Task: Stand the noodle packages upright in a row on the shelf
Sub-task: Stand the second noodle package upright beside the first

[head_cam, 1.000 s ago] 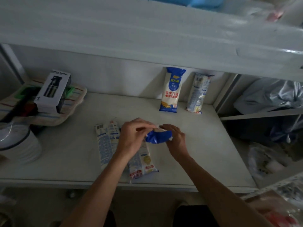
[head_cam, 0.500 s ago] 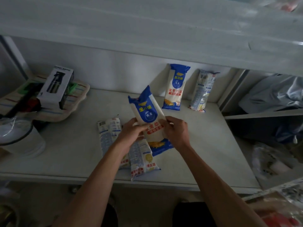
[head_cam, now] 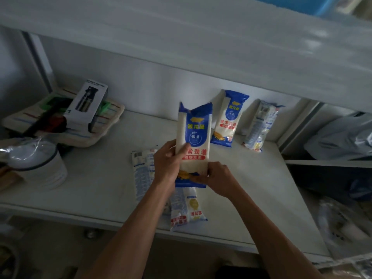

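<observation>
At far left on the white shelf (head_cam: 96,178) sits one white bowl with a dark rim (head_cam: 36,166), and behind it one white-and-black spray-bottle box (head_cam: 88,105) on a striped tray (head_cam: 108,119). Five white-and-blue plastic noodle packages are in view. Two flat packages (head_cam: 142,174) lie near the front edge, partly under the arms. One held package (head_cam: 194,137) is upright above the shelf: the left hand (head_cam: 168,164) wraps its side, the right hand (head_cam: 218,179) pinches its bottom. Two leaning packages (head_cam: 228,117) stand against the back wall to the right.
</observation>
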